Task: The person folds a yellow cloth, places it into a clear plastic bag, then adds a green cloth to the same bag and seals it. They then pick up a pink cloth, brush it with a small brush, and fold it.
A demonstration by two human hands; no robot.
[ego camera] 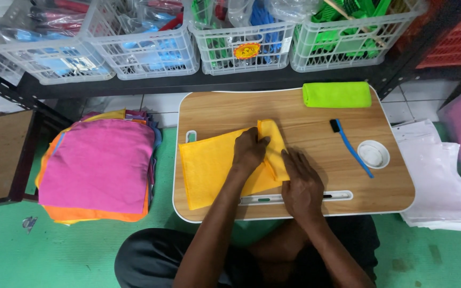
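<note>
The left hand (pixel 249 151) and right hand (pixel 301 184) hide the middle of a soft yellow cloth (pixel 209 165) lying on the wood-grain lap table (pixel 316 146). Left fingers pinch its folded-over strip; right fingers press flat, tips hidden beneath the fold.

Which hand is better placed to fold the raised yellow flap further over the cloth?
The right hand, probably: it rests on the folded flap of the yellow cloth. The left hand presses the cloth's middle, holding it flat on the wooden tray table.
</note>
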